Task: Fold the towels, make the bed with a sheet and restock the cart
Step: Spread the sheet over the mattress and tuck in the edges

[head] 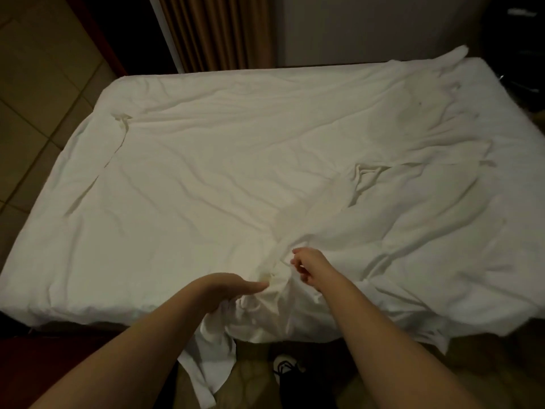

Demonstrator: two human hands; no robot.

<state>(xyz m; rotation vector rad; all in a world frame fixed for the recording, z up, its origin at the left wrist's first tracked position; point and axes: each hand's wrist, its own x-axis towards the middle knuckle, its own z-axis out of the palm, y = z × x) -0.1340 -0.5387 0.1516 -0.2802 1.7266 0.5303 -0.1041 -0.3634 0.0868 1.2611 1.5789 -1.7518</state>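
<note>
A wrinkled white sheet (236, 172) lies spread over the bed (124, 84) and is bunched at the near edge, where a corner hangs down toward the floor. My left hand (230, 289) grips that bunched fold at the near edge, thumb pointing right. My right hand (308, 265) hovers just right of the bunch with fingers loosely curled and nothing in them; whether it touches the cloth I cannot tell.
Tiled floor (38, 119) runs along the bed's left side. Brown curtains (215, 31) hang behind the far edge beside a pale wall (368, 28). A shoe (284, 369) shows on the floor below the near edge. Dark furniture (519, 39) stands at the far right.
</note>
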